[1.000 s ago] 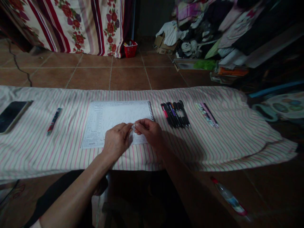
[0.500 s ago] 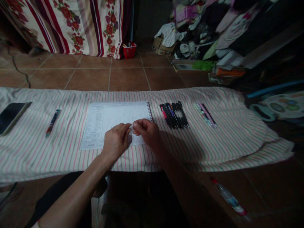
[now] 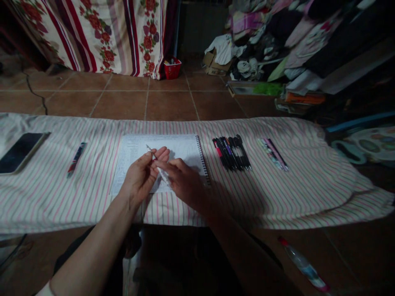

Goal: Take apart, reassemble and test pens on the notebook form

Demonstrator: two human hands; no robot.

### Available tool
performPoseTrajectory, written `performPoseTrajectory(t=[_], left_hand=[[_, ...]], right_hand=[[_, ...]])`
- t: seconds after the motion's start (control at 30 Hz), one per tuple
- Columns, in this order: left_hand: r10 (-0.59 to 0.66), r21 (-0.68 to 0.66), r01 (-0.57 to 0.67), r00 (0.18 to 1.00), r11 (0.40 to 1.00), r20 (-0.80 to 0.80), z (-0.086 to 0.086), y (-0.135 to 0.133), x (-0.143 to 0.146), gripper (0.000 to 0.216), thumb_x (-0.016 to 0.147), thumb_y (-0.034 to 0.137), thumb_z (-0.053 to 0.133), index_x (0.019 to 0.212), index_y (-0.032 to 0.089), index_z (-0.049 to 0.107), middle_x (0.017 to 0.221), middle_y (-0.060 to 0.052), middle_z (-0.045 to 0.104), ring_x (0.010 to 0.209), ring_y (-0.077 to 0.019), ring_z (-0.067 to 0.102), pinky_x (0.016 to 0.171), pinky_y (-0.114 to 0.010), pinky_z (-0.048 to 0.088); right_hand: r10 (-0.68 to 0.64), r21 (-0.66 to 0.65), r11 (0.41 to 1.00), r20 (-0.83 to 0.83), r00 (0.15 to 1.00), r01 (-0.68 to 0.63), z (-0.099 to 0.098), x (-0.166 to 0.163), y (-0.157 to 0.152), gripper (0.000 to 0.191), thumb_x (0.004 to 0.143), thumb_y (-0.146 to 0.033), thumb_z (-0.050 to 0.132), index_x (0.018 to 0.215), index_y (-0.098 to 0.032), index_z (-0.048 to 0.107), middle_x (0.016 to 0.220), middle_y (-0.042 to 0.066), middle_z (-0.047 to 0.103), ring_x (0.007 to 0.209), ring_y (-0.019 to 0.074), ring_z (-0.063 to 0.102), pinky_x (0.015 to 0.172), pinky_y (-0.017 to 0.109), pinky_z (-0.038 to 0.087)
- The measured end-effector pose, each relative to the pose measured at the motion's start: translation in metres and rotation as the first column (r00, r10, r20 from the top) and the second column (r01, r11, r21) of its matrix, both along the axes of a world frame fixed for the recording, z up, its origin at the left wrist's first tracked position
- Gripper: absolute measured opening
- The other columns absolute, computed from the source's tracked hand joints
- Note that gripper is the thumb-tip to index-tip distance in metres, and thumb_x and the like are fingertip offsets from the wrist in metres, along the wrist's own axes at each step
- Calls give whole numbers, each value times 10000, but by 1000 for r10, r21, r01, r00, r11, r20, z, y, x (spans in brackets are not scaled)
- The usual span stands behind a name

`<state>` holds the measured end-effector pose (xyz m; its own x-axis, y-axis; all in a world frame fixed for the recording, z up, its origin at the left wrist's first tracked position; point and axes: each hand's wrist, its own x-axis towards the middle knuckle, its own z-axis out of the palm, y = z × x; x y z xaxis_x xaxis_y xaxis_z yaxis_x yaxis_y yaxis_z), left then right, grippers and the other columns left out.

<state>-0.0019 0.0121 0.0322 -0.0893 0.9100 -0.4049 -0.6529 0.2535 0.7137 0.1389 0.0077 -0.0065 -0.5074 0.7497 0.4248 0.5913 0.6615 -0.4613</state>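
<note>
White slim pen (image 3: 161,173), tip angled forward, held tight between left hand (image 3: 141,176) and right hand (image 3: 182,181).

this was a room in a lived-in home, most likely a crowded bedroom or a storage corner. a floral striped bedsheet (image 3: 101,37) hung across the back, and a heap of clothes (image 3: 256,45) was piled up along the wall, with a cardboard box (image 3: 214,63) just beside it. a small red plastic basket (image 3: 172,70) stood on the brown ceramic floor tiles (image 3: 169,105), which were cracked at the left.
</note>
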Motion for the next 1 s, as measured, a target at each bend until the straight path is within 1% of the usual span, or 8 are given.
performPoseTrajectory(t=[0.23,0.47,0.53,0.6,0.67,0.73,0.9,1.0], left_hand=[[-89,-45,91,995,995,40,-5,-5,6,134,901,186,450,851,145,567,1061,-107,691,943,-162,661,843,-301,540],[-96,115,131,957,985,-274,-20,-4,4,238,859,357,514,830,136,598,852,-79,689,796,-159,650,737,-294,533],[-57,171,186,819,968,-571,-25,-5,4,282,874,382,480,849,141,623,840,-74,689,790,-176,637,753,-339,528],[50,229,296,508,928,-860,-29,-7,3,224,875,304,482,885,155,651,920,-80,700,866,-203,614,815,-385,509],[202,260,436,176,861,-963,-34,-8,3,201,866,204,483,939,173,668,1064,-82,689,994,-232,565,890,-416,480],[310,252,549,-14,797,-951,-39,-8,5,238,879,172,463,1000,186,668,1174,-73,657,1069,-249,516,912,-418,474],[354,162,610,-208,776,-912,-46,-4,10,286,901,188,443,1116,160,630,1226,-91,630,1090,-280,490,917,-443,472],[344,134,608,-243,783,-907,-47,0,14,300,904,202,443,1149,171,612,1249,-91,618,1092,-292,496,881,-446,486]], right_hand=[[96,66,994,-219,971,-83,2,-10,2,381,895,-309,537,1264,-217,511,1057,93,619,997,184,601,844,327,528],[-121,-197,980,-515,849,21,10,-16,7,137,850,-293,587,971,-243,628,937,30,671,905,163,626,831,324,508],[-303,-347,932,-591,748,104,10,-14,11,131,803,-337,634,873,-234,595,836,0,649,785,142,618,722,285,506],[-477,-465,862,-612,631,200,11,-10,16,191,771,-379,650,799,-225,541,735,-27,595,663,115,575,618,249,474],[-566,-518,815,-616,548,260,13,-4,23,222,774,-399,633,767,-218,504,651,-51,536,554,87,507,543,228,429],[-587,-545,802,-642,493,245,18,2,31,215,779,-402,615,790,-212,514,580,-73,490,485,71,457,497,213,397],[-684,-694,710,-641,348,119,24,18,62,252,763,-405,575,863,-179,627,697,-18,599,618,88,590,526,188,454],[-701,-719,686,-610,370,114,17,25,85,269,682,-401,660,831,-179,630,684,-31,602,599,80,584,541,188,469]])
